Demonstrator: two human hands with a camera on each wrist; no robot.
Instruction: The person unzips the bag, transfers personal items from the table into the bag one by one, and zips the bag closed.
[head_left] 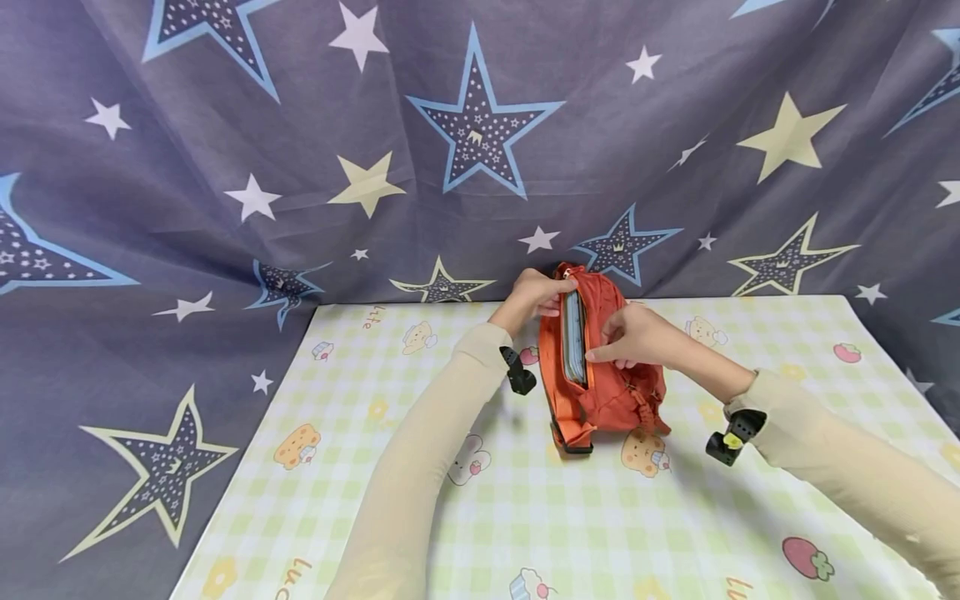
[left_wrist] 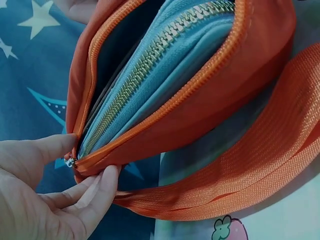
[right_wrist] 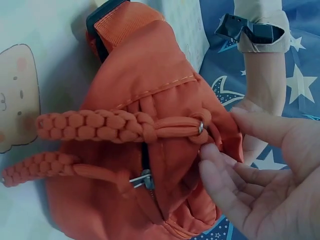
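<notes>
An orange fabric bag (head_left: 611, 387) stands on the table with its zip opening spread. Inside it sits a light blue zippered purse (left_wrist: 167, 85) with gold zip teeth, only its upper part showing. My left hand (head_left: 536, 293) pinches the far end of the opening, beside a small metal zip pull (left_wrist: 70, 162). On the other side, my right hand (head_left: 636, 335) holds the bag's fabric at the opening's edge between thumb and fingers. Two braided orange cords (right_wrist: 92, 126) hang from the bag's outer side, near a second metal zip pull (right_wrist: 144, 180).
A wide orange strap (left_wrist: 240, 167) with a black buckle (head_left: 576, 448) lies along the bag's left side. The table (head_left: 300, 508) has a green checked cover with cartoon prints. Behind it hangs a dark cloth (head_left: 300, 125) with stars.
</notes>
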